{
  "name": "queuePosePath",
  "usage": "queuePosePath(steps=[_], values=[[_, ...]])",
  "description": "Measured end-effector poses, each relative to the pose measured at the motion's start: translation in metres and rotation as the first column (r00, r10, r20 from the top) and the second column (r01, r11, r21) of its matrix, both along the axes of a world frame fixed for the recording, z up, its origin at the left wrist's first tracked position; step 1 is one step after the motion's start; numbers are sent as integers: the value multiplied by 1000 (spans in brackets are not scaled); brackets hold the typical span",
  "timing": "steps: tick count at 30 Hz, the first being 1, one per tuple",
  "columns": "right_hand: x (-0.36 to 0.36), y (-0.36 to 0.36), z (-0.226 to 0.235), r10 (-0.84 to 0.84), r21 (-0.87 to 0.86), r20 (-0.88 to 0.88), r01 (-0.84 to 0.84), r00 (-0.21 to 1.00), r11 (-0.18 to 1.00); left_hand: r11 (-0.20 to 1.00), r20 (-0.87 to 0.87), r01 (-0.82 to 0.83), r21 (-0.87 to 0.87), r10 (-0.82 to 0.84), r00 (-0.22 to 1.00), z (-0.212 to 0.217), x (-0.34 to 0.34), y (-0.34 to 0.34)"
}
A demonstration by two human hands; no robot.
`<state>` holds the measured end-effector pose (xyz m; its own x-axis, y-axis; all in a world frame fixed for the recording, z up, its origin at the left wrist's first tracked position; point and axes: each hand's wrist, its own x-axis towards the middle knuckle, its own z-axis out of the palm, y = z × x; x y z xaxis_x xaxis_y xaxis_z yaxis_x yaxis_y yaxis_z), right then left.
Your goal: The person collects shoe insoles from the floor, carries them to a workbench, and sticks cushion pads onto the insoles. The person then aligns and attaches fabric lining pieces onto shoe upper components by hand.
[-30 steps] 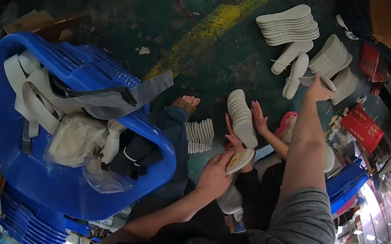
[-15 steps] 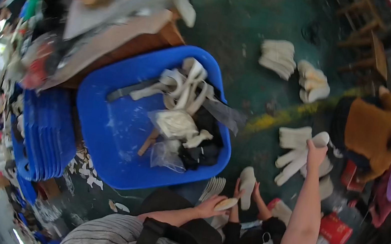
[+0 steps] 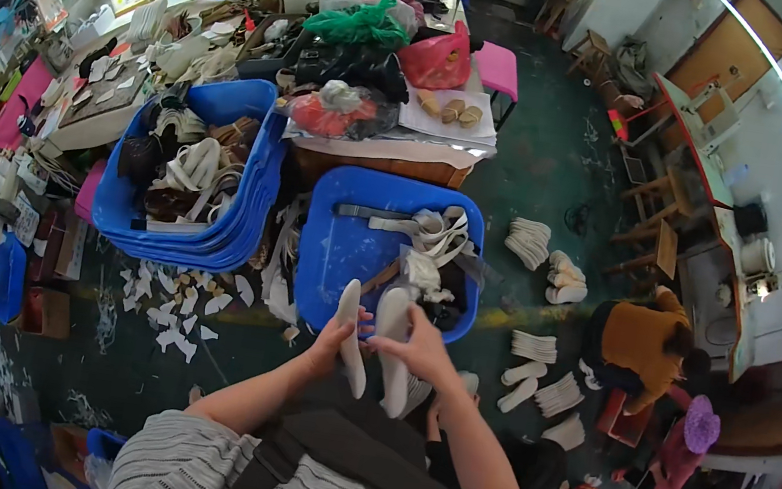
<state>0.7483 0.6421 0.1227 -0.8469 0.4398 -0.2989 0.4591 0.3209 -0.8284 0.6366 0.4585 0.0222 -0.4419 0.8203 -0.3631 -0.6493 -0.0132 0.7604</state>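
Observation:
In front of my body, above the near rim of a blue tub (image 3: 313, 278), both my hands hold off-white shoe insoles. My left hand (image 3: 325, 346) is closed round one insole (image 3: 352, 345), which stands edge-on. A second insole (image 3: 393, 316) is gripped by my right hand (image 3: 426, 351), with the thumb across its face. The two insoles are side by side with a narrow gap between them. Below the right one, part of a stack of insoles (image 3: 416, 392) shows, partly hidden by my hand and arm.
The tub contains white straps (image 3: 448, 233) and scraps. Several insole stacks (image 3: 558, 396) lie on the floor to the right, near a crouching person in brown (image 3: 638, 347). Nested blue tubs (image 3: 254, 214) stand left, white scraps (image 3: 178, 319) before them. A cluttered table (image 3: 395, 152) is beyond.
My right hand, stretched out to the right with an insole, has come back beside my left hand. My left hand has moved left and its insole is now upright. The view has shifted.

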Motion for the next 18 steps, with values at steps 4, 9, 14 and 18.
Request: queuePosePath(steps=[4,9,14,18], values=[[-24,-113,1,-5,-244,-63,-11,998,970,996,231,90,28,-94,968,29,-3,-77],[-60,-174,-20,191,110,-141,-176,971,978,968,108,152,201,-176,978,67,-49,-169],[-161,-245,-17,293,-169,-245,-338,924,926,990,44,-136,-25,137,990,87,-126,-242],[-241,-321,-28,320,-438,-253,-403,913,804,817,258,-550,176,500,826,119,-193,-317]])
